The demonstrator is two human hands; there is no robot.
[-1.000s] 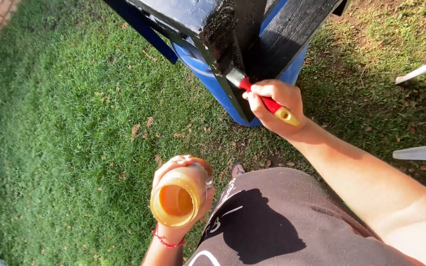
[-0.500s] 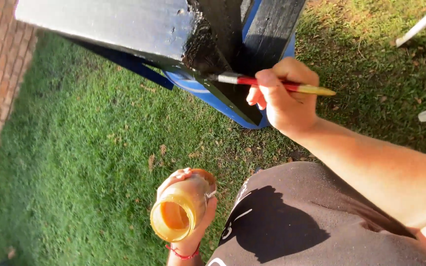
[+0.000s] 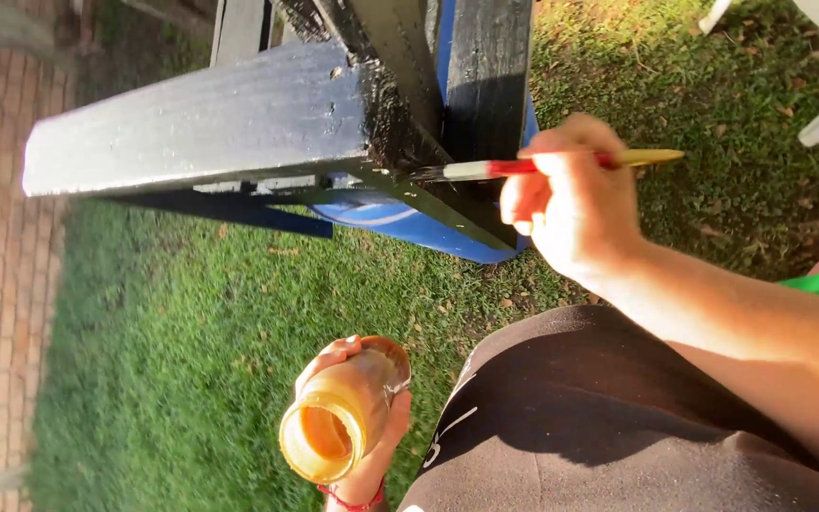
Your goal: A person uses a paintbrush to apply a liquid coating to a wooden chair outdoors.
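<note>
Now the right hand [image 3: 575, 213], at centre right of the frame, has turned the paintbrush [image 3: 542, 167] from pointing up and away to lying level, its bristles touching the black-coated joint where the wooden plank [image 3: 201, 123] meets the dark uprights in the upper middle. Its fingers are closed round the red-and-yellow handle. A second ago the brush sat lower against the wood; half a second ago it had swung sideways, and the view has since drawn closer, so more of the grey unpainted plank shows at upper left. That puts the wet black edge right at the brush tip. The left hand [image 3: 362, 417], low in the middle, has kept its fingers wrapped round the amber glass jar [image 3: 334, 427], mouth towards the camera, above the grass [image 3: 191, 360]. A blue barrel [image 3: 409, 223] stands behind the frame.
</note>
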